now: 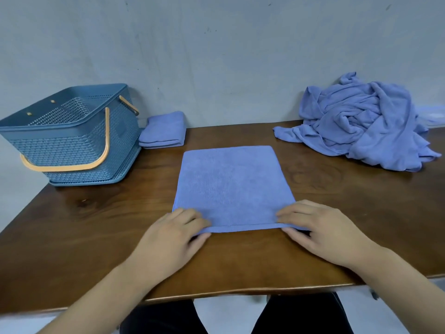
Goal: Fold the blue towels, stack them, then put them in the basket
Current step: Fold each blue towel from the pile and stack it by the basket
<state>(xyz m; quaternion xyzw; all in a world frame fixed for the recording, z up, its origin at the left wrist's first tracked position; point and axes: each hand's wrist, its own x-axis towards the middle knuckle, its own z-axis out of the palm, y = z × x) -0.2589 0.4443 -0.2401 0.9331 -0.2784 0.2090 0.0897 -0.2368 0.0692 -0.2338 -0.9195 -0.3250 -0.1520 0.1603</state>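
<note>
A blue towel (231, 186) lies flat in the middle of the brown table (96, 220). My left hand (173, 239) pinches its near left corner, thumb under the edge. My right hand (317, 232) pinches the near right corner the same way. A folded blue towel (163, 131) sits at the back of the table, just right of the blue basket (72, 138). The basket has orange handles and nothing shows inside it. A heap of crumpled blue towels (361, 124) lies at the back right.
A grey wall (216, 56) runs right behind the table. The table's near edge is close under my wrists, and its left edge runs just beside the basket.
</note>
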